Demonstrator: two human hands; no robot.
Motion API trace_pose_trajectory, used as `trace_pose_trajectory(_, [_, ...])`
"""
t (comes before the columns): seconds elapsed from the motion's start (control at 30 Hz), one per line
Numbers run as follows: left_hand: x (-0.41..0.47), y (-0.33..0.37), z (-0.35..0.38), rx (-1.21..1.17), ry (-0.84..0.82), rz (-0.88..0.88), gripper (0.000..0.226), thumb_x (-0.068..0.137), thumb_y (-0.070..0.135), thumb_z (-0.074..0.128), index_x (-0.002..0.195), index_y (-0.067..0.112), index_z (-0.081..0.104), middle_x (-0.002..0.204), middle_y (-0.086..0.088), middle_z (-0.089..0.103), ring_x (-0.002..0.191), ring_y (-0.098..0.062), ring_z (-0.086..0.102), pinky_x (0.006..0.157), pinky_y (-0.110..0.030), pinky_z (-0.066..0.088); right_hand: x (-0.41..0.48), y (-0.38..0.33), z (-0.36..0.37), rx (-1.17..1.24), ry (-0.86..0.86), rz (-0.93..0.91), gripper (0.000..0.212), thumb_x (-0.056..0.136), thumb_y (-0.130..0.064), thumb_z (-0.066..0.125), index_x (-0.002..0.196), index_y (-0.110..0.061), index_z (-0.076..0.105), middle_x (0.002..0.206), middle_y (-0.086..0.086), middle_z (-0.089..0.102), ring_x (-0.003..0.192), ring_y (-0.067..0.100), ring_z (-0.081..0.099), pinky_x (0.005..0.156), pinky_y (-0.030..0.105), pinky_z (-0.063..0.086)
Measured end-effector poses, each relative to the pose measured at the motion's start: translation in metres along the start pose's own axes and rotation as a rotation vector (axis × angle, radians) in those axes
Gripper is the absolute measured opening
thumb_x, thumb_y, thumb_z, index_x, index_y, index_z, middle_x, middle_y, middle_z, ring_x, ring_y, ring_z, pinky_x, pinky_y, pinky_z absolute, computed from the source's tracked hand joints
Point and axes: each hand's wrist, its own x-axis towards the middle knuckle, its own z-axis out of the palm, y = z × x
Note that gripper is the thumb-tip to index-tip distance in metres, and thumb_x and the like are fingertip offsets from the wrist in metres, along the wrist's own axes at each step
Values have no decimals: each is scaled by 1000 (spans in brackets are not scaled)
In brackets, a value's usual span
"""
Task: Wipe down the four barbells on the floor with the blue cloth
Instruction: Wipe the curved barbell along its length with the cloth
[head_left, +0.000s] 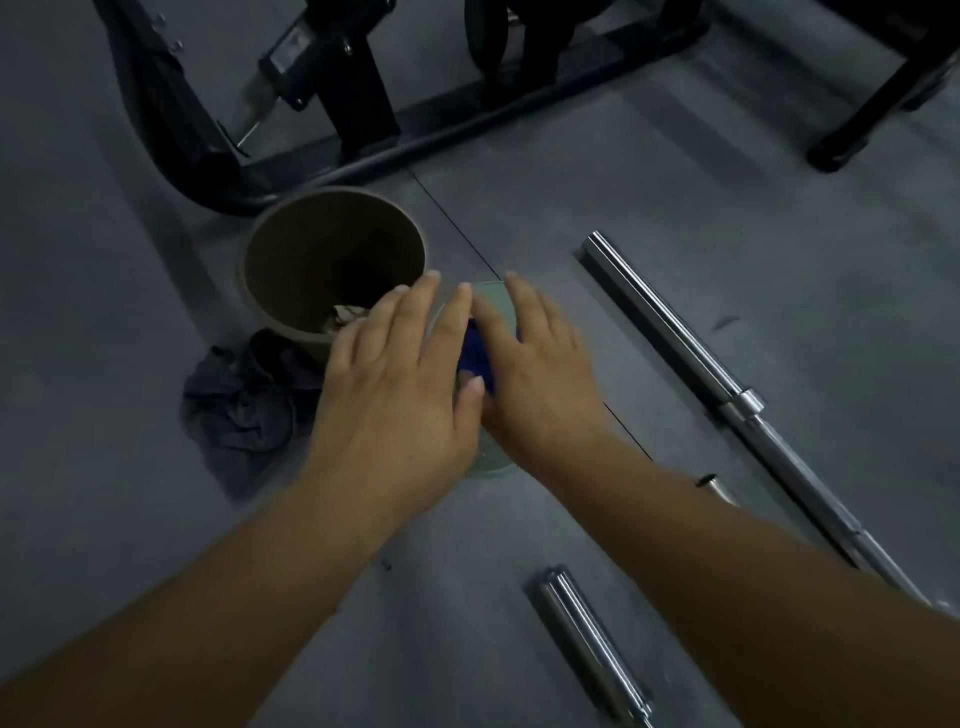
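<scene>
Blue cloth (475, 353) sits in a pale bowl (493, 463) on the floor, probably for wetting. Left hand (395, 379) and right hand (540, 364) hover over it, fingers extended, gripping nothing (contact unclear). A barbell (675, 332) lies alongside, awaiting wiping.

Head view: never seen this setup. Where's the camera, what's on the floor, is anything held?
No robot here: a person wears a camera on the head, looking down at their own left hand and right hand. Both reach with straight fingers over a blue cloth lying in a clear bowl on the floor; neither plainly grips it. Beside it are a brown bin and a grey rag. To the right lie barbells.
</scene>
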Motion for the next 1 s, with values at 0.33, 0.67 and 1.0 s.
trace_pose_trajectory(0.33, [-6, -21, 28, 6, -4, 5, 69, 94, 45, 37, 156, 21, 19, 163, -6, 20, 148, -26, 20, 117, -47, 21, 24, 11, 58, -80, -220, 105, 39, 94, -38, 54, 129, -20, 47, 124, 7, 48, 119, 29, 42, 79, 41, 46])
trace_pose_trajectory(0.67, [-52, 84, -15, -55, -154, 144, 70, 93, 45, 36, 156, 19, 19, 162, -9, 21, 146, -29, 22, 115, -52, 24, -142, 47, -44, 44, 57, 237, 23, 87, -14, 65, 109, -13, 60, 97, 5, 58, 90, 25, 51, 58, 34, 41])
trace_pose_trajectory(1.0, [-141, 278, -36, -87, -212, 458, 69, 91, 41, 37, 155, 20, 23, 162, -7, 24, 146, -28, 25, 115, -47, 20, -364, 131, -171, 87, 245, 548, 30, 87, -16, 68, 115, -18, 59, 106, -1, 61, 98, 18, 49, 76, 33, 49])
